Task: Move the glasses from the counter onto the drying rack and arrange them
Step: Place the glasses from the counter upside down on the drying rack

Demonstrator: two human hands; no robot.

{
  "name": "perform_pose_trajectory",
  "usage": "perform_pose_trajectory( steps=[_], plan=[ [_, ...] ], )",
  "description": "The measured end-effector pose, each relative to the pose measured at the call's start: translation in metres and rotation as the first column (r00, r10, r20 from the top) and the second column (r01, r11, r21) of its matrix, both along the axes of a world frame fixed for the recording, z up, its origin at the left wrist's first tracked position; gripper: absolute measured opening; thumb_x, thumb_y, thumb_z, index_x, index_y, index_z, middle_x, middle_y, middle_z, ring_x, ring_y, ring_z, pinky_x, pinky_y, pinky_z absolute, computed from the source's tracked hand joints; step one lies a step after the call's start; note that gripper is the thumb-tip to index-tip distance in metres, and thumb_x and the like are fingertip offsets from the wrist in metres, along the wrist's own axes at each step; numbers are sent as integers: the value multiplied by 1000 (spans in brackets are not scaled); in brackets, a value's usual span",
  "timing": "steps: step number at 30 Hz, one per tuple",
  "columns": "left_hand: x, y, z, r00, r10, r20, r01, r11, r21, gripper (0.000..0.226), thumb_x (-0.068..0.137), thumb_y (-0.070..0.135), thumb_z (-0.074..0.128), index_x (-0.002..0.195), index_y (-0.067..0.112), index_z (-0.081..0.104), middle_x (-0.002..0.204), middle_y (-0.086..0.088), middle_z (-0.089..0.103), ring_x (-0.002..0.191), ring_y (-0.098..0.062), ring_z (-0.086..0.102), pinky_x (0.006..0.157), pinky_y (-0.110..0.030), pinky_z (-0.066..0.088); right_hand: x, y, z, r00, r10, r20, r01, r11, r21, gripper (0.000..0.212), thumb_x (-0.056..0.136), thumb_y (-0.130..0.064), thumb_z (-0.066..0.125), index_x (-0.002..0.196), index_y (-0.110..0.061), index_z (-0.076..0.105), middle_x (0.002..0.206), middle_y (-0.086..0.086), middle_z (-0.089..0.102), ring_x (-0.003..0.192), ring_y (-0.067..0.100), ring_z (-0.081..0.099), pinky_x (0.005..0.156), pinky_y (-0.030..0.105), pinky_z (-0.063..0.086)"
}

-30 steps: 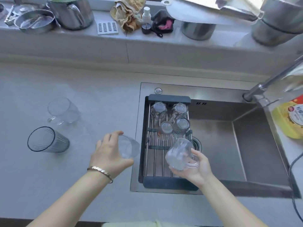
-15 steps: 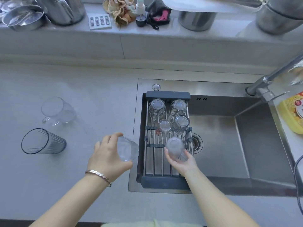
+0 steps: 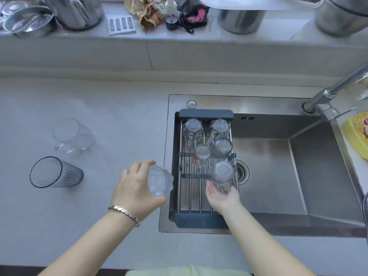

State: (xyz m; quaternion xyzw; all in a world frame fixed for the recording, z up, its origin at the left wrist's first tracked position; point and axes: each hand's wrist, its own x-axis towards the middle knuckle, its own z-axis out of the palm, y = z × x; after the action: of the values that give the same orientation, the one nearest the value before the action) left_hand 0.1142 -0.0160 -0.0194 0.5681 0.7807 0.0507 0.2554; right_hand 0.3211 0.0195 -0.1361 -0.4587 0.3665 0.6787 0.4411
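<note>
Clear glass (image 3: 159, 181) is held in the left hand (image 3: 135, 191) over the counter (image 3: 79, 216). The right hand (image 3: 222, 196), grip loose, touches an upturned mug (image 3: 221, 173) standing on the drying rack (image 3: 201, 218).

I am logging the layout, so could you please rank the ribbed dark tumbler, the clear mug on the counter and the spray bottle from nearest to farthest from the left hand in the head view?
Measured from the left hand:
1. Ribbed dark tumbler, lying on the counter to its left.
2. Clear mug, on its side, farther back on the left.
3. Spray bottle, up on the back ledge.
</note>
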Motion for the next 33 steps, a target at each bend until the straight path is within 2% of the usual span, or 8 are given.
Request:
perform_pose_trajectory(
  steps=[3, 5, 9, 13, 17, 22, 27, 33],
  plan=[
    [0, -2, 1, 998, -31, 56, 29, 999, 28, 76, 61, 33, 73, 130, 30, 40, 122, 8, 48, 109, -22, 46, 76, -26, 39, -8, -12, 31, 912, 386, 138, -398, 915, 72, 57, 96, -36, 42, 137, 3, 35, 124, 22, 54, 111, 31, 57, 82, 34, 50],
    [3, -3, 3, 978, -44, 205, 34, 998, 54, 78, 53, 41, 71, 125, 33, 42, 110, 15, 47, 104, -18, 51, 79, -27, 46, -14, -17, 54, 701, 675, 229, -711, 683, 166, 59, 89, -44, 52, 133, -5, 42, 121, 21, 55, 99, 31, 61, 79, 36, 53],
    [17, -8, 8, 838, -102, 536, 79, 995, 66, 70, 42, 50, 71, 102, 53, 36, 110, 28, 44, 94, 0, 55, 75, -13, 51, -16, -20, 91, 507, 809, 298, -838, 383, 388, 65, 73, -56, 66, 127, -21, 50, 128, 17, 60, 99, 35, 67, 72, 36, 59],
    [24, -13, 0, 740, -110, 664, 116, 993, 34, 71, 49, 41, 76, 107, 50, 36, 122, 23, 46, 106, 0, 55, 93, -15, 47, -5, -17, 109, 461, 685, 564, -883, 289, 371, 59, 67, -39, 71, 120, -19, 55, 119, 13, 65, 104, 28, 67, 72, 38, 59],
    [22, -17, -16, 830, -207, 519, 248, 969, -11, 70, 76, 19, 71, 130, 36, 30, 127, 22, 31, 122, 1, 37, 101, -10, 28, 2, -11, 106, -123, 431, 894, -982, 76, -172, 67, 69, -38, 77, 128, -27, 45, 121, -13, 50, 111, 7, 48, 89, 26, 39],
    [6, -23, -28, 892, -71, 446, 117, 990, -76, 31, 87, 19, 58, 117, 23, 51, 113, 11, 48, 105, -2, 48, 95, -18, 40, -4, 2, 78, -625, 51, 779, -763, -249, -596, 72, 70, -45, 71, 133, -36, 37, 124, 0, 46, 117, 20, 46, 89, 33, 44],
    [-16, -31, -29, 905, -17, 425, 51, 996, -67, 19, 88, 18, 57, 91, 35, 49, 102, 11, 58, 98, -6, 57, 85, -18, 41, -28, 19, 41, -697, -430, 574, -376, -462, -803, 66, 78, -25, 62, 137, -25, 33, 124, 11, 44, 114, 29, 42, 72, 32, 43],
    [-32, -39, -32, 901, 67, 428, -52, 998, -46, 33, 86, 16, 57, 77, 45, 47, 93, 18, 60, 95, -7, 61, 77, -14, 41, -38, 22, 17, -768, -416, 487, -290, -452, -844, 62, 79, -14, 59, 135, -18, 33, 130, 16, 41, 118, 31, 39, 82, 35, 45]
  ],
)
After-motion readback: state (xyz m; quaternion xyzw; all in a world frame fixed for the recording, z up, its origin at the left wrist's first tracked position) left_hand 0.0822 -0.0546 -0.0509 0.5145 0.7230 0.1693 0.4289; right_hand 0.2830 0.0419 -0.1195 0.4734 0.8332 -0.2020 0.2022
